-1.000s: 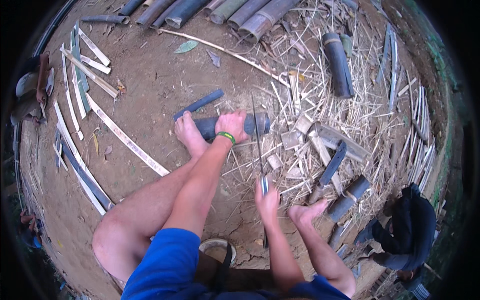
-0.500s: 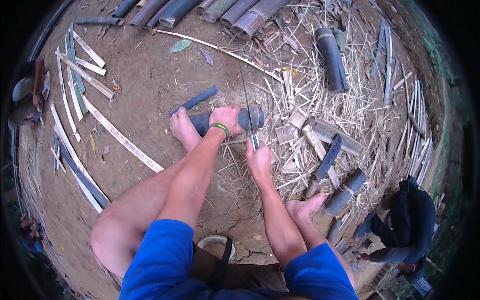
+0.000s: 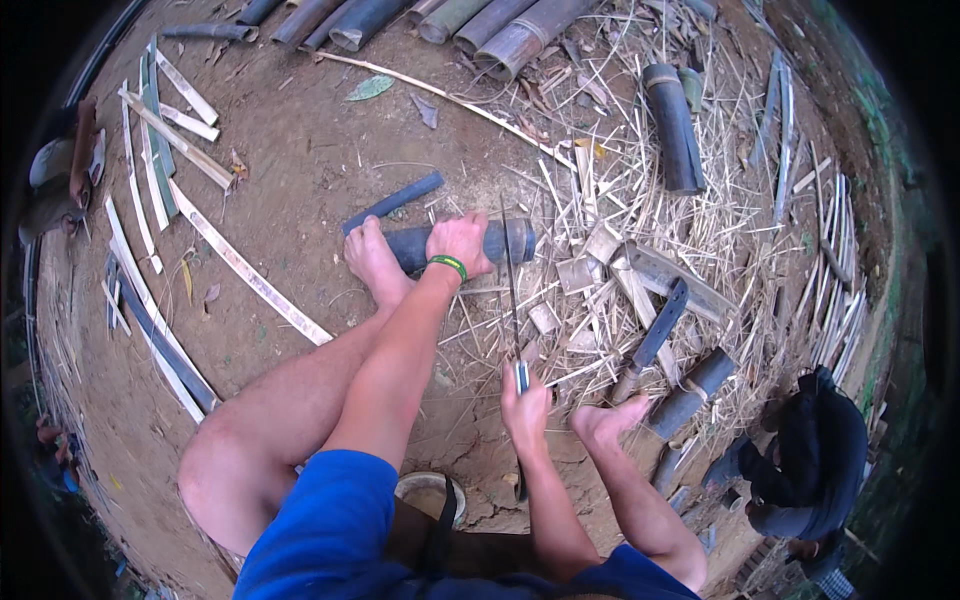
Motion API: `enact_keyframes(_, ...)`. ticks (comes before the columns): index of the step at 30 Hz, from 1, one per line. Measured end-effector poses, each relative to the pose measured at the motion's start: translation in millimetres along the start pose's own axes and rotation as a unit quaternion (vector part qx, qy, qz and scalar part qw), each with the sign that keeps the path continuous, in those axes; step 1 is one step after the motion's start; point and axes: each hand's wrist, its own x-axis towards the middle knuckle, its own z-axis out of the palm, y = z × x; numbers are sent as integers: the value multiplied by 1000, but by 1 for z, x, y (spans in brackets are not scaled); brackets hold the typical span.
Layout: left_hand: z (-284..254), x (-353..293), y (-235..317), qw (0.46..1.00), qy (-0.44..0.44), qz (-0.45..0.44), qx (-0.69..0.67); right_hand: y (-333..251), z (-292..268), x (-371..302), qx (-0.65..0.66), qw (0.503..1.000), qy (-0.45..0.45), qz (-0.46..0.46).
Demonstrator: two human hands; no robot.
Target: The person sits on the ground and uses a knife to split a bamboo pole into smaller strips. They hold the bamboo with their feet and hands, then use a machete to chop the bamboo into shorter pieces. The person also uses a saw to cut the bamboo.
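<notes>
Our left hand (image 3: 460, 245) clamped on the bamboo (image 3: 409, 245), our foot (image 3: 376, 262) against its left end; right hand (image 3: 525, 405) closed round the saw (image 3: 522, 376), blade (image 3: 512, 290) across the bamboo's right end.

The floor is bare brown earth (image 3: 300, 130), dry and a little uneven, with small cracks (image 3: 485, 500) in its lower middle part. On the right side, a wide layer of pale, straw-like shavings (image 3: 735, 155) covers the soil. A green leaf (image 3: 370, 88) and a greyish leaf (image 3: 425, 110) lie toward the top, and a yellow leaf (image 3: 187, 280) lies at the left. Along the upper left rim runs a dark line (image 3: 119, 45), perhaps a pipe or a rail. At the far right, the ground meets green growth (image 3: 880, 150). The light is soft, even daylight, and shadows are faint.
</notes>
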Motion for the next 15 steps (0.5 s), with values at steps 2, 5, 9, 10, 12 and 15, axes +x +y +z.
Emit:
enact_keyframes(2, 4, -2, 6, 1000, -10, 12, 5, -8, 13, 28, -27, 998, -46, 32)
enact_keyframes(5, 1, 2, 1, 999, -11, 30, -5, -21, 20, 57, -63, 998, -7, -10)
enact_keyframes(9, 6, -3, -3, 1000, -9, -4, -9, 5, -3, -5, -41, 997, -27, -67)
enact_keyframes(10, 4, 3, -8, 1000, 8, -4, -13, 15, -7, -21, -46, 995, -21, -83)
enact_keyframes(12, 9, -1, -2, 1000, 11, 24, -16, -8, 12, 19, -32, 997, -45, 52)
enact_keyframes(15, 4, 4, 3, 999, 8, 32, -18, -30, 25, 68, -60, 998, -2, 1)
